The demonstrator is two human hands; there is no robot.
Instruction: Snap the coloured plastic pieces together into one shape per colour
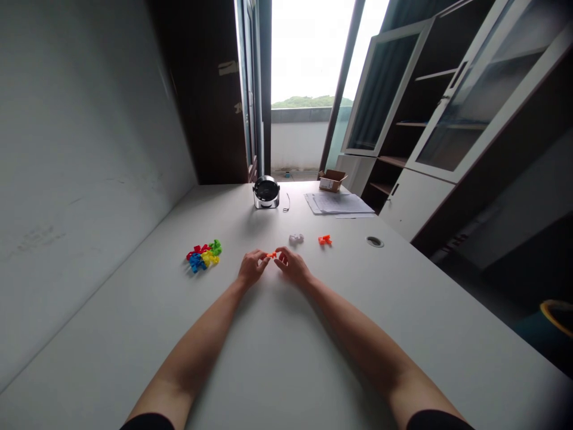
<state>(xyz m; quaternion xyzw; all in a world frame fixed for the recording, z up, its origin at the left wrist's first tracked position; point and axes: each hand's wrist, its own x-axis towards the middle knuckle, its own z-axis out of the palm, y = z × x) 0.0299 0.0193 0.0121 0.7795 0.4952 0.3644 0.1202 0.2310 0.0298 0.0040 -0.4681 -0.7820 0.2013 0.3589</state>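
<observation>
Between my two hands, just above or on the white table (286,346), is a small orange plastic piece (271,255). My left hand (252,267) pinches its left end between thumb and fingers. On the other side, the curled fingers of my right hand (290,264) reach the piece's right end and appear to pinch it. Beyond my right hand lie a few white pieces (296,239). Further right is a small orange cluster (325,240). To the left sits a heap of red, blue, yellow and green pieces (203,256). The exact shape of the held piece is too small to tell.
At the back of the table stands a round black device on a stand (266,192), with a thin cord (286,203) beside it. Papers (340,203) and an open cardboard box (332,180) lie back right. A cable hole (375,242) is at the right. A wall borders the left.
</observation>
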